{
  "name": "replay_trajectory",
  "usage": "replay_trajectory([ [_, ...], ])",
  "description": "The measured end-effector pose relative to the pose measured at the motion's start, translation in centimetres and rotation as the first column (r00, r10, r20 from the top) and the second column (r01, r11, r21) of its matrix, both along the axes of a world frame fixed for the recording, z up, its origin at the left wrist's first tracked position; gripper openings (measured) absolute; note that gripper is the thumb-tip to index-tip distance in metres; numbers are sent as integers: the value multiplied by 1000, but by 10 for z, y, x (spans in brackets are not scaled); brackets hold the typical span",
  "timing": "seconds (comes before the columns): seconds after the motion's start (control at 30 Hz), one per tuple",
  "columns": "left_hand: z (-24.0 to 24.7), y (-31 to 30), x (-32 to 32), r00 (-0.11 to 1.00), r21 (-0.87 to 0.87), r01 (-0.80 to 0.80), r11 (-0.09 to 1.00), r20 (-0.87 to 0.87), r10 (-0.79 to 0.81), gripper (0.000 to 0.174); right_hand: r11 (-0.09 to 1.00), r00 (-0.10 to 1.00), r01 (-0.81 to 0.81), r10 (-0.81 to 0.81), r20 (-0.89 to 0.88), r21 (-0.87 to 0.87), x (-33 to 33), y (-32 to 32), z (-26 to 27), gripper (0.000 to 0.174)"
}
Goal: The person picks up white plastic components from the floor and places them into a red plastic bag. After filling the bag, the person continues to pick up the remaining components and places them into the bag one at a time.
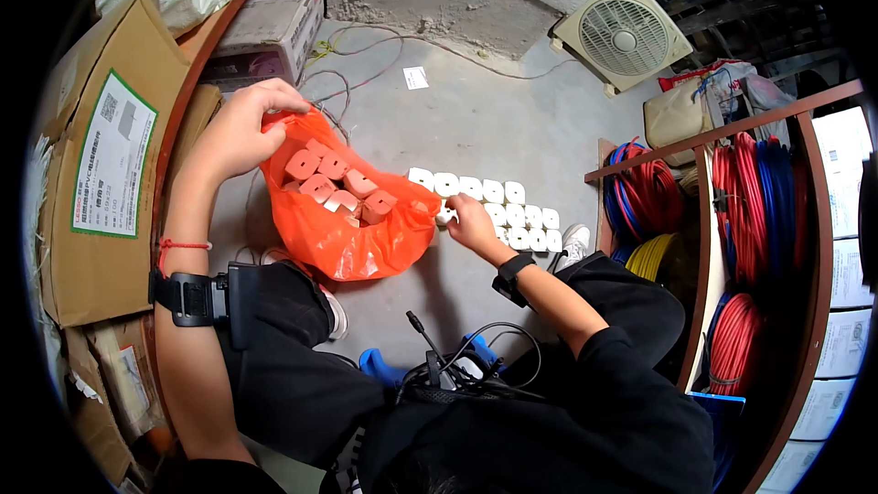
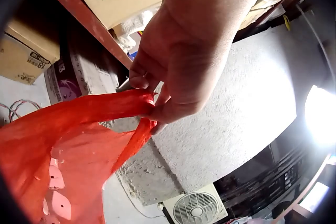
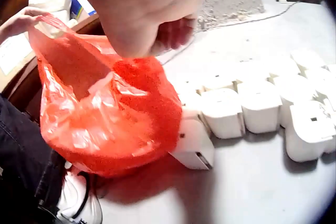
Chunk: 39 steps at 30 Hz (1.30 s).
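An orange plastic bag point(image 1: 347, 242) point(image 2: 63, 134) point(image 3: 105, 124) stands open on the concrete floor between my knees. It holds several small boxes point(image 1: 334, 183) that look pink through the plastic. My left hand point(image 1: 242, 128) point(image 2: 178, 66) pinches the bag's upper left rim and lifts it. On the opposite side, my right hand point(image 1: 468, 222) point(image 3: 147, 19) has its fingers curled on the bag's right rim. Rows of small white boxes point(image 1: 503, 210) point(image 3: 257, 108) lie on the floor just right of the bag. One white box point(image 3: 191, 142) leans against the bag's side.
Cardboard boxes point(image 1: 101, 165) fill a wooden shelf on my left. A wooden rack point(image 1: 704, 220) at the right holds coils of red, blue and yellow wire point(image 1: 750, 192). A box fan point(image 1: 624, 32) point(image 2: 195, 211) stands by the far wall. Loose cables point(image 1: 366, 73) cross the floor.
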<state>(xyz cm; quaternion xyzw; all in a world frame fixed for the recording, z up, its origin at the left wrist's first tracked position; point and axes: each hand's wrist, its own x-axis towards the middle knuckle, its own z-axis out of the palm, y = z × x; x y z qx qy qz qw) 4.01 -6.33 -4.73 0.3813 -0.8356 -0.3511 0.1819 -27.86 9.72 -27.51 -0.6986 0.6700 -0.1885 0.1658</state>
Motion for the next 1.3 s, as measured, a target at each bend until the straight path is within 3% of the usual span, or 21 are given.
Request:
replay_trajectory([
  [0.13,0,1,3,1000,-12,-5,1000,1,5,28,985,1000,17,-17,1,169,2,22,-26,23],
  [0.17,0,1,4,1000,-4,-7,1000,9,7,30,969,997,-29,46,-66,245,4,24,-35,32],
  [0.27,0,1,5,1000,7,-9,1000,21,9,33,959,982,41,13,-189,279,28,30,-40,46],
  [0.3,0,1,5,1000,6,-9,1000,21,9,31,944,969,57,26,-245,324,33,29,-47,60],
  [0.43,-5,1,9,1000,32,-6,999,-24,7,31,949,967,99,-20,-255,301,40,32,-62,68],
  [0.63,-7,2,10,1000,35,-10,999,-25,11,31,967,881,-62,169,-442,246,45,30,-68,49],
  [0.77,-7,0,8,1000,10,13,1000,-12,-12,32,952,843,-116,245,-478,284,44,25,-69,39],
  [0.83,-5,-1,7,1000,11,22,1000,11,-22,33,910,830,-166,337,-444,381,42,22,-42,35],
  [0.93,-2,1,3,999,15,23,1000,30,-23,32,680,684,-338,652,-326,651,38,13,22,33],
  [0.97,-3,1,3,999,10,28,1000,21,-28,32,653,675,-359,675,-298,667,43,10,50,36],
  [1.07,-3,2,0,999,-7,28,1000,18,-28,30,746,794,-423,578,-186,514,65,-3,115,43],
  [1.17,-5,0,-1,999,-34,35,999,26,-35,29,858,849,-511,512,-133,43,81,-26,114,48],
  [1.27,-5,1,0,999,-47,36,998,17,-35,29,831,814,-548,502,-293,-97,94,-47,78,50],
  [1.3,-5,2,1,999,-48,33,998,12,-32,29,840,799,-539,485,-356,-64,95,-47,50,46],
])
